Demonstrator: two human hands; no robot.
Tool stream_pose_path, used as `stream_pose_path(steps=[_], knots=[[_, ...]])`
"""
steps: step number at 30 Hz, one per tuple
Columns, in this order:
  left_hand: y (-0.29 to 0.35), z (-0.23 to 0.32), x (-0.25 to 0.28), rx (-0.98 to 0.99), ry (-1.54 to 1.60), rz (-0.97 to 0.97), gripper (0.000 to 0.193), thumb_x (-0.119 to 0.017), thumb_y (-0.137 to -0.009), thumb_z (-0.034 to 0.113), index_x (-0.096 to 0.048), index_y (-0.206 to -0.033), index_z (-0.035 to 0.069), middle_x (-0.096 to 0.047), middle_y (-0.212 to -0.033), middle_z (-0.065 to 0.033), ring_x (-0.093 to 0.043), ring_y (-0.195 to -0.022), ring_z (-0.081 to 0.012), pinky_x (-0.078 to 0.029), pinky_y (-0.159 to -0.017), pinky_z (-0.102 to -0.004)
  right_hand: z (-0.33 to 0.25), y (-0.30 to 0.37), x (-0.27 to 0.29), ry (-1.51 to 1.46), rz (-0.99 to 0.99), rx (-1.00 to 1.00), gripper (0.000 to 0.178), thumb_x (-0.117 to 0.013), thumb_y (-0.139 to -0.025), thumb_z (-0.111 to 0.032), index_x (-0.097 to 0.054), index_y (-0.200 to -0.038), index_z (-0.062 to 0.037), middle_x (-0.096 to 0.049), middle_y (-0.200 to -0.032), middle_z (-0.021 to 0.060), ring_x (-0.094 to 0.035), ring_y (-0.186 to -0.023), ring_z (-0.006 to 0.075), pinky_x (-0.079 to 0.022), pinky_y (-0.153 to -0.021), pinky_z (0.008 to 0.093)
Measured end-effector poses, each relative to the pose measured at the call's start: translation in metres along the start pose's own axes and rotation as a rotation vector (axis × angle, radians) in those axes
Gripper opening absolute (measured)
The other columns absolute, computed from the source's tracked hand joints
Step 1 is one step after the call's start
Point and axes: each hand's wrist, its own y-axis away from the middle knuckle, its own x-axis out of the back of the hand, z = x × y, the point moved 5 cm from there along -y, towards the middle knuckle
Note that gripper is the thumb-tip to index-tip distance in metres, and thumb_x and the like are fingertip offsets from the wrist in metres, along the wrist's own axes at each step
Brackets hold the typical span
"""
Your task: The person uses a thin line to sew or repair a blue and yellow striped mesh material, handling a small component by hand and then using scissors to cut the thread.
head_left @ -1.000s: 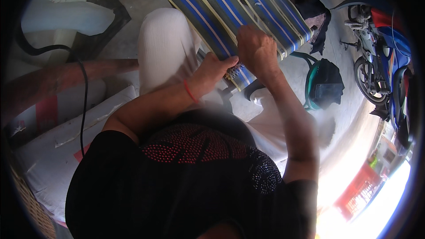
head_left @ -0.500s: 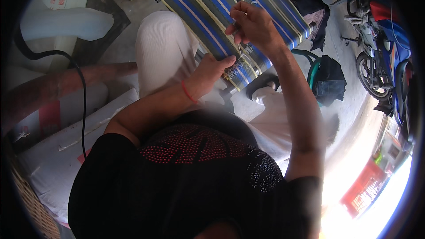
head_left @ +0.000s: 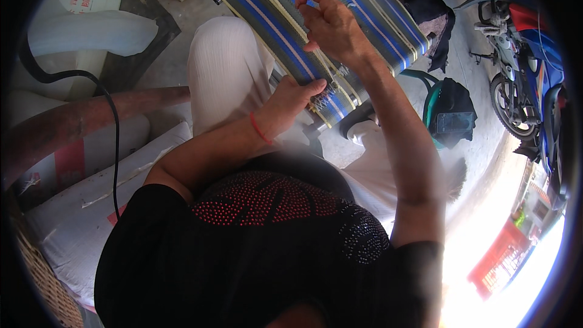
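A striped fabric panel [head_left: 279, 15] in blue, olive and cream slants away from my lap, with metal tube ends at its corners. My left hand [head_left: 290, 98] grips its near edge, thumb on top and fingers hidden underneath. Beside that thumb, pale zigzag stitching [head_left: 328, 92] crosses the fabric near the edge. Above the panel my right hand [head_left: 334, 24] is raised, its fingers curled in; whatever they pinch is too small to make out.
On the right a dark bag [head_left: 450, 100] carries a phone [head_left: 455, 123], with a motorbike [head_left: 513, 85] beyond. A curved reddish-brown beam [head_left: 91, 118], a black cable [head_left: 114, 140] and pale sacks [head_left: 109, 176] lie at left. My bent knee [head_left: 221, 54] stands beside the fabric.
My right hand has moved up and a little left, away from the stitching. The left hand keeps its hold on the fabric edge.
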Motion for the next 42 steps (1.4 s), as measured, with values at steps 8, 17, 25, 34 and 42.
stream_pose_path(steps=[8, 17, 25, 34, 42], knots=[[-0.006, -0.005, 0.002, -0.031, -0.021, -0.051, 0.022, -0.060, -0.080, 0.012, -0.049, -0.098, 0.007, -0.054, -0.088, -0.0008, -0.053, -0.080, -0.0100, -0.045, -0.072, -0.0275, 0.012, -0.025, -0.016, 0.057, 0.043, 0.050, 0.008, -0.048, -0.082, -0.010, -0.054, -0.087, -0.0100, -0.055, -0.065, 0.0083, -0.053, -0.062, 0.0165, -0.043, -0.061, 0.0310], [-0.009, -0.007, 0.002, -0.067, -0.005, -0.055, 0.024, -0.059, -0.080, 0.013, -0.050, -0.102, 0.007, -0.055, -0.087, -0.0010, -0.055, -0.079, -0.0101, -0.048, -0.070, -0.0273, 0.002, -0.001, 0.004, -0.290, 0.035, 0.022, 0.008, -0.045, -0.087, -0.012, -0.049, -0.092, -0.0085, -0.047, -0.059, 0.0002, -0.047, -0.052, 0.0095, -0.041, -0.047, 0.0230], [0.001, 0.001, -0.007, 0.066, 0.094, -0.043, 0.030, -0.058, -0.082, 0.023, -0.051, -0.105, 0.006, -0.056, -0.094, -0.0030, -0.056, -0.084, -0.0120, -0.047, -0.074, -0.0270, 0.000, 0.148, 0.032, -0.126, 0.211, -0.036, 0.002, -0.048, -0.085, -0.001, -0.049, -0.086, -0.0026, -0.051, -0.078, 0.0014, -0.043, -0.061, 0.0055, -0.037, -0.055, 0.0189], [-0.002, 0.001, -0.007, -0.041, 0.146, -0.024, 0.030, -0.057, -0.082, 0.018, -0.052, -0.105, 0.000, -0.057, -0.097, -0.0055, -0.055, -0.084, -0.0114, -0.045, -0.075, -0.0254, 0.017, 0.197, 0.008, 0.098, 0.396, -0.120, 0.004, -0.050, -0.083, 0.001, -0.051, -0.085, -0.0028, -0.053, -0.072, 0.0023, -0.045, -0.063, 0.0075, -0.039, -0.058, 0.0196], [-0.001, 0.000, -0.006, -0.022, 0.091, -0.058, 0.039, -0.053, -0.084, 0.019, -0.040, -0.118, 0.007, -0.052, -0.107, -0.0061, -0.052, -0.096, -0.0153, -0.048, -0.077, -0.0316, 0.047, 0.217, 0.003, -0.026, 0.387, -0.340, 0.008, -0.048, -0.083, 0.003, -0.051, -0.084, -0.0035, -0.052, -0.072, 0.0016, -0.043, -0.060, 0.0068, -0.037, -0.055, 0.0192]])
